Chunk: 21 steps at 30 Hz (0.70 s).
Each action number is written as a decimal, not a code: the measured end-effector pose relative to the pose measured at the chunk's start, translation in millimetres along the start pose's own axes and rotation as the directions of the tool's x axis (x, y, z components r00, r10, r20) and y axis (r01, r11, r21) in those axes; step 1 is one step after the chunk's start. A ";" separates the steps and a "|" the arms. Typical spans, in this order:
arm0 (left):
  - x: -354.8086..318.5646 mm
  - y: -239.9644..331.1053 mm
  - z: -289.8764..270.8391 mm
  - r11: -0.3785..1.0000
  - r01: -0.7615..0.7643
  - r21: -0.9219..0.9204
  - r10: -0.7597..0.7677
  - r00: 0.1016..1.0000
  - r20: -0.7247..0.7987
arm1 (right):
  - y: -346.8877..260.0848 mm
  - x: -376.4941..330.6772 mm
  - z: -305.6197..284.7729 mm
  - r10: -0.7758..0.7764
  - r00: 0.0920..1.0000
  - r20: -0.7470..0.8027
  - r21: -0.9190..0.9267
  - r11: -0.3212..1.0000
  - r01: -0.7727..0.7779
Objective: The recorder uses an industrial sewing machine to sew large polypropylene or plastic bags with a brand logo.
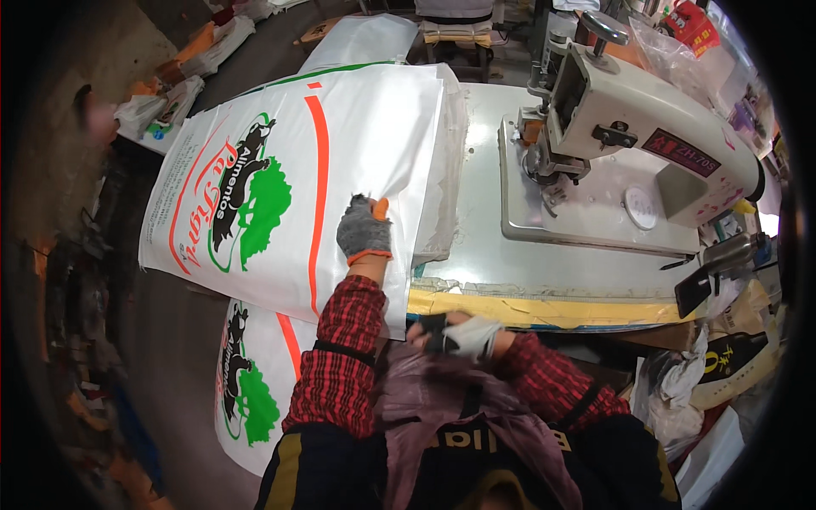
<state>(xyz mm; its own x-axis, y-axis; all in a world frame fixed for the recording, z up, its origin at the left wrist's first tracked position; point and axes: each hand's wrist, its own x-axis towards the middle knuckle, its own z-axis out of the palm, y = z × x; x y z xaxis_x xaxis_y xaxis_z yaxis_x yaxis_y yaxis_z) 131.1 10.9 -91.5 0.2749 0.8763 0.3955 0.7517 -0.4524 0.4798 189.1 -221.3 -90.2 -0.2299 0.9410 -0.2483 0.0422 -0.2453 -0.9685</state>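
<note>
A large white woven sack (357, 127), printed in green, black and orange-red, lies spread across the left end of the table. On its right part sits my left hand (365, 228), in a grey glove with orange trim. The fingers are curled closed and pinch the sack's material, with creases running up from them. My right hand (463, 336), in a black and white glove, is close to my body at the table's front edge, by the sack's lower corner. Motion smears its fingers, so what it holds, if anything, cannot be made out.
An industrial sewing machine (654, 140) stands on the right of the pale tabletop (484, 238), which has a yellow front edge (544, 308). Another printed sack (255, 399) hangs lower left. Plastic bags (680, 382) crowd the right side. A stool (457, 34) stands behind.
</note>
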 end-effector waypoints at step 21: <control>54.5 -23.8 -95.9 0.645 -0.451 0.617 0.638 0.763 -0.110 | -58.3 73.5 -19.2 0.316 0.702 -0.638 0.608 0.766 0.208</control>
<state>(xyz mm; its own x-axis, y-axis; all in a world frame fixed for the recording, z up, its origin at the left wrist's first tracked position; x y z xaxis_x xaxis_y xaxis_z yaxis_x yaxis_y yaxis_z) 70.7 53.6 -6.3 0.6229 0.3616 0.6937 0.7310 -0.5849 -0.3515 188.4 -133.4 -52.3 0.4724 0.7322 -0.4906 -0.6067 -0.1337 -0.7836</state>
